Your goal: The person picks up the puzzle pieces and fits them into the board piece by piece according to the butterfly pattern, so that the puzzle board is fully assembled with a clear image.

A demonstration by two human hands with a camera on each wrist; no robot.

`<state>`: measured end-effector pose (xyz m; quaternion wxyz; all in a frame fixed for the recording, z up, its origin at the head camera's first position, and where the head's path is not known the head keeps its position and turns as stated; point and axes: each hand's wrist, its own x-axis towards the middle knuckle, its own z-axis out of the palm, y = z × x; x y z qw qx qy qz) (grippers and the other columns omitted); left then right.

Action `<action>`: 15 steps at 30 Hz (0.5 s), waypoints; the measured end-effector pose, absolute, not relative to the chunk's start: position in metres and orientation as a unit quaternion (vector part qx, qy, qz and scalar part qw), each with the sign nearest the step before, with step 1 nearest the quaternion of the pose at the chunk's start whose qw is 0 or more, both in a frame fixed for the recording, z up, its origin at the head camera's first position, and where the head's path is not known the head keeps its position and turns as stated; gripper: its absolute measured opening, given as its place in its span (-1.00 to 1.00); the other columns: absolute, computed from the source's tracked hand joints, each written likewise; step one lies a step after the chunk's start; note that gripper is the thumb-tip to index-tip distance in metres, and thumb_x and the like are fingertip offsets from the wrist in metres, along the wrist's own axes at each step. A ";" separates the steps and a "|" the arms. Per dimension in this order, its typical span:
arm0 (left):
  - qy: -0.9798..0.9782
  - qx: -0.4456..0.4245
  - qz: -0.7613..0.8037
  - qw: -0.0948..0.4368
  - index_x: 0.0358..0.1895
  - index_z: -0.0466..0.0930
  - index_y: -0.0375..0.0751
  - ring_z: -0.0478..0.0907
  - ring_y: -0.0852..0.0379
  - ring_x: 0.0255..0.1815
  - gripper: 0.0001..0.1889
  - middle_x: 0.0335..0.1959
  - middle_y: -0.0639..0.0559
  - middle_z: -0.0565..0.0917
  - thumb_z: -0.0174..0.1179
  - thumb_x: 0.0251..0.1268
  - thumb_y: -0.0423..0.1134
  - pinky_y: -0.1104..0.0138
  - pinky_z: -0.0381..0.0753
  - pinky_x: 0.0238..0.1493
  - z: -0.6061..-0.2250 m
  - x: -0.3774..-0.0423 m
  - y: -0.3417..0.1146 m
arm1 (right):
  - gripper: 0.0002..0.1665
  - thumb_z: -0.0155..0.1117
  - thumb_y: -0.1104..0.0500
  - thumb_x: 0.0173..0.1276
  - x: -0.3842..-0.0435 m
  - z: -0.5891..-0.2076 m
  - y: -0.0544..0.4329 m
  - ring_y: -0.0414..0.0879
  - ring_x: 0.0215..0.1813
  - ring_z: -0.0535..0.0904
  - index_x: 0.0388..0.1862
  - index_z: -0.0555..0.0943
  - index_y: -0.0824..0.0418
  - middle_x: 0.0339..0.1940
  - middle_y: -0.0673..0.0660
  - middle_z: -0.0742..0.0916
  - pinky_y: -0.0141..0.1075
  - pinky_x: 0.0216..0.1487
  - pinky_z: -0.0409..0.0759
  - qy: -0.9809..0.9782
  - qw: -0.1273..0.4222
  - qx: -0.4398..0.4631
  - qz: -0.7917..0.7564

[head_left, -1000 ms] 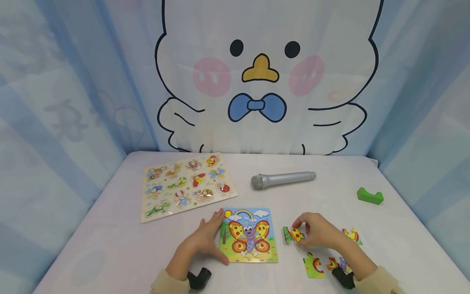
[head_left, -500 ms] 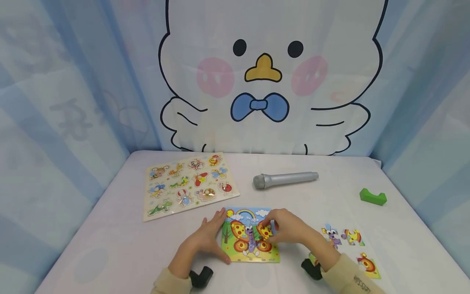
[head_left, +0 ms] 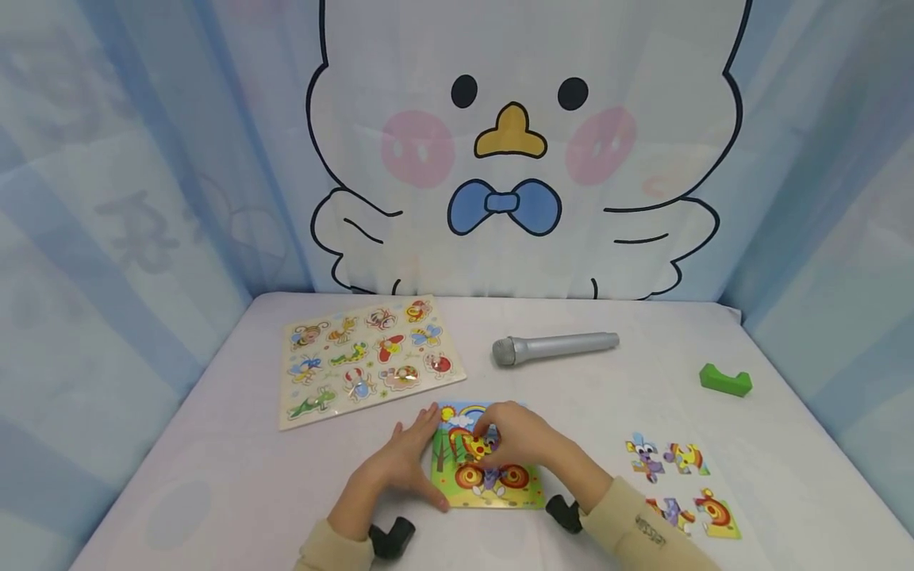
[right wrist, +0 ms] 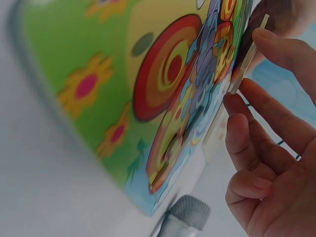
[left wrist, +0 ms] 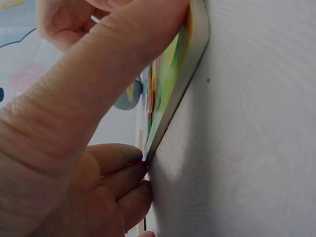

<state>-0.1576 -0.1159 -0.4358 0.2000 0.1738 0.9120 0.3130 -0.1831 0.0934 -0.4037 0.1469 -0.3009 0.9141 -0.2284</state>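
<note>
A square butterfly puzzle board [head_left: 521, 496] lies in the middle of the table. My left hand [head_left: 400, 464] is spread along its left side, thumb at the near corner and fingertips at the far corner. In the left wrist view the thumb [left wrist: 94, 69] touches the board's edge. Over the board's upper left part, my right hand [head_left: 517, 434] pinches a thin puzzle piece [head_left: 477, 449] with yellow and green on it. The right wrist view shows this piece [right wrist: 250, 55] edge-on between thumb and fingers, tilted. The butterfly's upper part is partly hidden by my right hand.
Several loose puzzle pieces [head_left: 716, 514] lie on the right of the table. A wooden insect puzzle [head_left: 371, 357] is at the back left, a silver toy microphone [head_left: 557, 347] behind the board, and a green notched block [head_left: 725, 381] far right.
My right hand has picked up the yellow and green piece beside the board and carried it left, across to the board's upper left part. The left hand has stayed at the board.
</note>
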 end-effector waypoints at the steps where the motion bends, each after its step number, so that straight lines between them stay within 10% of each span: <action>1: 0.912 0.174 0.313 0.200 0.42 -0.10 -0.32 -0.19 -0.11 0.44 0.31 0.45 -0.17 -0.12 0.55 -0.49 0.04 -0.11 -0.31 0.35 -0.436 -0.157 -0.116 | -0.62 0.49 0.06 -0.08 -0.184 -0.404 0.091 -0.17 -0.25 0.53 -0.26 0.68 0.18 -0.30 -0.06 0.68 -0.31 -0.19 0.54 0.913 0.147 -0.304 -0.227; 15: 0.912 0.185 0.311 0.195 0.41 -0.09 -0.35 -0.20 -0.13 0.44 0.28 0.45 -0.19 -0.11 0.55 -0.45 0.02 -0.14 -0.29 0.34 -0.434 -0.157 -0.117 | -0.61 0.50 0.05 -0.08 -0.185 -0.404 0.070 -0.13 -0.18 0.56 -0.26 0.69 0.20 -0.30 -0.02 0.69 -0.25 -0.11 0.57 0.924 0.146 -0.292 -0.199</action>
